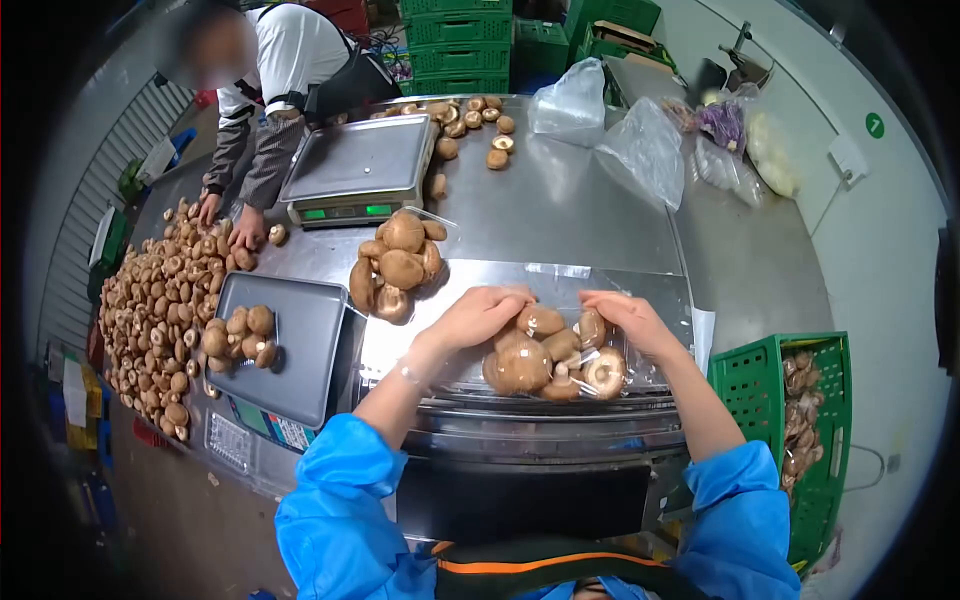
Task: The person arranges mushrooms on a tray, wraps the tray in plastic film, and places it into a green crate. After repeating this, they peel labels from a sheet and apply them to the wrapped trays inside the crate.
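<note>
A pack of brown mushrooms [560, 350] under clear plastic film lies in front of me on the wrapping station. My left hand [482, 318] curls over its far left side, fingertips pressed onto the film. At the far right side, my right hand [638, 322] presses in with its fingers bent toward the mushrooms; its thumb is partly hidden. Both hands grip the pack between them. Clear film [600, 280] stretches behind it over the metal surface. Just beyond my left hand sits another group of mushrooms [400, 262], with clear plastic around it.
On the left, a grey scale [285, 390] carries a few mushrooms beside a big mushroom pile [165, 310]. Farther back, a second scale [360, 160] stands near a co-worker's hands [246, 228]. Plastic bags [645, 150] lie at the back right; a green crate [750, 390] holds packed mushrooms.
</note>
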{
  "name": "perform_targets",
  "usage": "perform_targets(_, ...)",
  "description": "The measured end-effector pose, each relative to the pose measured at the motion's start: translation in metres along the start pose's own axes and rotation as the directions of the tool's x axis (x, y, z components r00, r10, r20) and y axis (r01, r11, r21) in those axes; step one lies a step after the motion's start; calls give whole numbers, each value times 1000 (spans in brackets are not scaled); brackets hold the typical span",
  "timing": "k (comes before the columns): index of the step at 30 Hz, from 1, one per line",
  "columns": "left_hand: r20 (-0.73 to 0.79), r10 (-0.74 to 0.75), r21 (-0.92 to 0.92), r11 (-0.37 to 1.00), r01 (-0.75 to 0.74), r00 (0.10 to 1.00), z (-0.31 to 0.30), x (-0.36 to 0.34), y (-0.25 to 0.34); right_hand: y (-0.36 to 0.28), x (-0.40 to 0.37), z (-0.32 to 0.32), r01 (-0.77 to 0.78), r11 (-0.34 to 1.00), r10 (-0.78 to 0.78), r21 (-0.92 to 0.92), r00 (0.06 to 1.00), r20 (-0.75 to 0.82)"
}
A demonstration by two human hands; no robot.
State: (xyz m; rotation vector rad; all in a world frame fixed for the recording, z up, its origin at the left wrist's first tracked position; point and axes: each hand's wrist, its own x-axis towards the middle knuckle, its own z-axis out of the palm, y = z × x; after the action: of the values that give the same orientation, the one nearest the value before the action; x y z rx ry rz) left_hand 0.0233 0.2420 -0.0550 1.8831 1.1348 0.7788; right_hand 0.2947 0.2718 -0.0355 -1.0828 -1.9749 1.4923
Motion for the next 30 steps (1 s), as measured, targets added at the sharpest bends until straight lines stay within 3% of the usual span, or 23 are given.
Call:
perform_targets(2, 271, -321, -353, 844, 404, 907, -19, -15, 23, -6, -16, -1, -405, 850, 404, 336, 912, 75)
perform_targets(3, 369, -318, -492, 730, 474, 873, -22, -26, 21, 26, -16, 0, -318, 837, 293, 446, 948, 128)
perform_targets(4, 359, -313, -490, 739, 463, 879, -21, -32, 26, 18, -20, 4, -307, 844, 281, 440, 952, 125)
perform_targets(6, 424, -457, -475, 623, 622, 782, -21, -48, 38, -4, -26, 15, -386, 797, 386, 464, 917, 99)
perform_targets(10, 396, -399, -456, 697, 554, 827, -17, -80, 59, -32, -69, 25, -334, 803, 337, 493, 937, 86)
perform_targets(12, 470, -286, -482, 710, 514, 835, -2, -117, 74, -23, -111, 23, -293, 940, 259, 176, 947, 190)
perform_targets(14, 573, -359, -328, 724, 607, 737, 8, -155, 94, -51, -154, 46, -415, 902, 380, 115, 893, 240)
perform_targets(16, 605, -323, -345, 717, 606, 728, 19, -190, 107, -69, -182, 71, -516, 855, 488, 56, 835, 255)
perform_targets(17, 632, -325, -337, 702, 627, 703, 22, -206, 102, -39, -198, 82, -351, 931, 320, 97, 917, 239)
perform_targets(18, 655, -374, -292, 676, 676, 657, 26, -219, 91, -19, -202, 86, -367, 925, 334, 102, 910, 247)
perform_targets(20, 515, -353, -615, 483, 623, 781, 51, -248, 43, -9, -209, 95, -533, 839, 506, 110, 838, 203)
perform_targets(21, 518, -507, -581, 382, 719, 689, 54, -250, 32, -16, -206, 102, -605, 761, 579, 233, 796, 174)
perform_targets(22, 393, -607, -643, 355, 678, 691, 62, -257, 25, -5, -215, 108, -603, 761, 578, 239, 798, 172)
perform_targets(24, 150, -708, -822, 298, 485, 690, 77, -262, 33, 31, -243, 121, -600, 593, 691, 537, 721, 43)
perform_targets(25, -12, -715, -838, 389, 384, 699, 88, -263, 33, 27, -253, 133, -518, 683, 656, 515, 745, -119)
perform_targets(26, -161, -713, -829, 473, 299, 682, 99, -265, 37, 32, -261, 142, -541, 661, 678, 520, 728, -105)
perform_targets(27, -282, -721, -796, 544, 265, 633, 109, -262, 42, 41, -266, 152, -486, 743, 637, 460, 724, -265)
perform_targets(28, -320, -719, -791, 561, 243, 617, 115, -259, 45, 43, -268, 160, -431, 818, 568, 380, 708, -420)
perform_targets(30, -427, -656, -629, 710, 316, 622, 126, -253, 52, 32, -267, 162, -387, 854, 516, 347, 714, -474)
